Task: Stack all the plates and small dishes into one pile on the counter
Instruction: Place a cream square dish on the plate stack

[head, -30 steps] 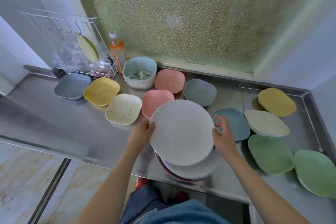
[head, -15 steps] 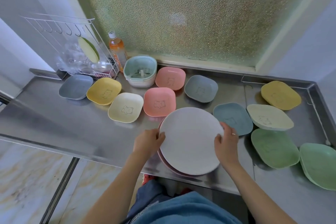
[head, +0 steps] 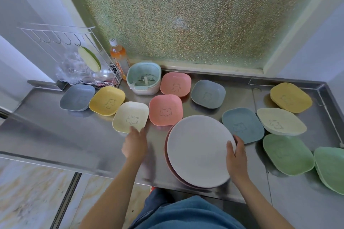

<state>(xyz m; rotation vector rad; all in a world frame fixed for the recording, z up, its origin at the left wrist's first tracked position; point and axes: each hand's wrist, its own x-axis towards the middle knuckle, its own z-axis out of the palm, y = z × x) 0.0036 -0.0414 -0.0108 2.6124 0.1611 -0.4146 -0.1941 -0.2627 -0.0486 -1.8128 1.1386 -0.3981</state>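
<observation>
A pile of round plates (head: 197, 150) with a white one on top sits near the steel counter's (head: 46, 135) front edge. My right hand (head: 236, 156) rests on the pile's right rim, thumb on the top plate. My left hand (head: 135, 143) is off the pile, blurred, fingers apart, at the near edge of a cream dish (head: 131, 116). Small square dishes lie around: grey (head: 77, 96), yellow (head: 107, 100), two pink (head: 165, 109) (head: 176, 83), grey (head: 208, 94), blue (head: 243, 124), cream (head: 281, 121), yellow (head: 291, 96), two green (head: 287, 154) (head: 331, 167).
A mint strainer bowl (head: 144, 78) and an orange bottle (head: 119, 57) stand at the back by the frosted window. A wire rack (head: 87, 69) holds glassware and a green dish at back left. The counter has a raised rim on the right.
The white plate came down flat onto the pile. My left hand let go of it and moved left toward the cream dish. My right hand stays on the rim.
</observation>
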